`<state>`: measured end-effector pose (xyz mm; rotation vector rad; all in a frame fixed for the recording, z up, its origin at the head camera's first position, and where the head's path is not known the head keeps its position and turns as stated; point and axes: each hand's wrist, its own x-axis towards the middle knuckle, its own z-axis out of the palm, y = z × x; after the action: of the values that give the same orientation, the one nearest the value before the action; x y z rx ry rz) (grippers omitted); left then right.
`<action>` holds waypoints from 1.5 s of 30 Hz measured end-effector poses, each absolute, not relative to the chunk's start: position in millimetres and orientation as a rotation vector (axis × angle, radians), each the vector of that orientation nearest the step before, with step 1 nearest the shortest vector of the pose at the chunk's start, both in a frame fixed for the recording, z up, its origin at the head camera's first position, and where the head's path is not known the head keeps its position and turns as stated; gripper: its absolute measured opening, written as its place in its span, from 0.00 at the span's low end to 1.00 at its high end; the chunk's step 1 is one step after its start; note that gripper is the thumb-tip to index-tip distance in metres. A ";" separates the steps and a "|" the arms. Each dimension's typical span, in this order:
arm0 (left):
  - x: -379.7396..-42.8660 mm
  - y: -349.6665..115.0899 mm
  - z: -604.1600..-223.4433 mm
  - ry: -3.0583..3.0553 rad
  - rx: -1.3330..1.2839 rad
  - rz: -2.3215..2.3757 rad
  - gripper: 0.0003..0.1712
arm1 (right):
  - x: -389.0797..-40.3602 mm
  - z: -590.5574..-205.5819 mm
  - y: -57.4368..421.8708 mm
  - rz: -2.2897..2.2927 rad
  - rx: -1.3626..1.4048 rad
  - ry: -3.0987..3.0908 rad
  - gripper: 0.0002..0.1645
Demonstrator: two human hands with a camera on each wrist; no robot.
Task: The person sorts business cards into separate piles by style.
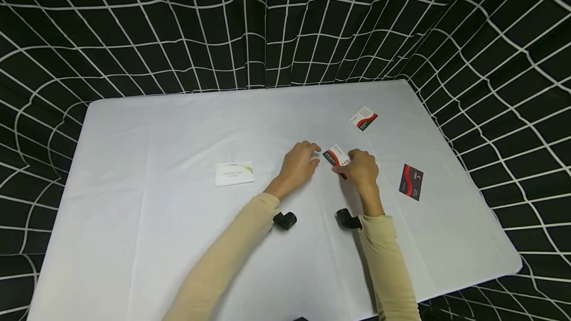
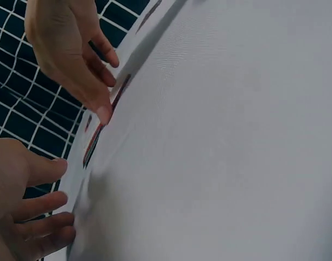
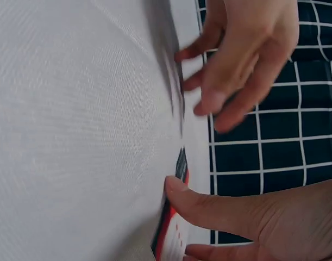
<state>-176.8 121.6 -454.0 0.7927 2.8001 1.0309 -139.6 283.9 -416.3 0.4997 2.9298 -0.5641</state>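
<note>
A white business card with a red and black band (image 1: 337,154) is between the hands near the table's middle. My right hand (image 1: 362,168) pinches it by the edge, thumb on the near side; the right wrist view shows the thumb against the card (image 3: 177,231), with the other fingertips partly hidden. To the left of the card, my left hand (image 1: 298,165) hovers with loosely curved fingers, apart from it. In the left wrist view this left hand (image 2: 30,198) has nothing between thumb and fingers.
Toward the far right lies another white, red and black card (image 1: 364,118). A dark card with a red stripe (image 1: 411,182) rests right of my right hand. White cards with a green accent (image 1: 234,174) lie on the left. Black netted walls (image 1: 250,24) border the white-covered table (image 1: 178,251).
</note>
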 end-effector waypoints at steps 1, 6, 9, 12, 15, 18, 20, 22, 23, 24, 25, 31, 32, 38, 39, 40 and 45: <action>-177.9 124.0 -453.7 2.797 0.794 1.019 0.20 | -140.4 -417.2 283.3 -0.584 0.484 2.932 0.36; -181.3 135.6 -450.2 2.775 0.895 0.929 0.35 | -143.2 -419.5 284.0 -0.738 0.401 2.976 0.28; -180.8 135.9 -449.4 2.762 0.932 0.883 0.34 | -143.6 -421.8 284.9 -0.876 0.318 2.980 0.25; -180.2 131.6 -448.2 2.745 0.919 0.935 0.30 | -143.7 -424.1 284.1 -1.033 0.278 2.973 0.21; -180.8 124.8 -446.8 2.732 0.866 1.032 0.25 | -144.7 -425.8 281.4 -1.181 0.278 2.956 0.20; -181.3 115.4 -445.0 2.750 0.793 1.068 0.21 | -147.7 -426.6 276.3 -1.307 0.263 2.911 0.21; -181.1 107.1 -443.5 2.777 0.751 1.051 0.20 | -149.7 -425.9 270.4 -1.355 0.244 2.872 0.21; -179.7 98.7 -440.4 2.803 0.705 1.011 0.19 | -151.4 -425.4 263.5 -1.365 0.224 2.840 0.20; -178.8 94.5 -438.3 2.812 0.689 0.990 0.19 | -152.1 -424.9 259.6 -1.354 0.219 2.830 0.20; -177.8 90.4 -436.1 2.822 0.676 0.968 0.18 | -152.8 -424.6 255.7 -1.345 0.222 2.816 0.19; -176.9 86.5 -433.8 2.829 0.663 0.948 0.18 | -152.9 -424.1 251.8 -1.335 0.232 2.803 0.19; -176.8 60.9 -425.5 2.842 0.571 0.902 0.14 | -160.4 -425.0 229.9 -1.163 0.135 2.823 0.16; -177.6 56.2 -425.4 2.838 0.553 0.899 0.13 | -162.0 -425.6 226.5 -1.133 0.097 2.829 0.15; -181.7 30.6 -425.4 2.821 0.472 0.854 0.09 | -168.9 -429.3 206.1 -1.092 -0.007 2.777 0.09; -182.5 27.1 -425.7 2.827 0.460 0.849 0.09 | -170.0 -429.7 202.4 -1.089 -0.007 2.774 0.09; -183.5 24.0 -426.2 2.831 0.447 0.846 0.09 | -171.1 -429.8 198.6 -1.084 -0.005 2.781 0.09; -187.4 12.9 -431.5 2.845 0.422 0.817 0.08 | -176.5 -433.5 183.7 -1.046 0.015 2.809 0.09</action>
<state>-187.4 12.9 -431.5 0.4216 2.8446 0.8174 -176.5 183.7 -433.5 0.0152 2.8091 -1.0457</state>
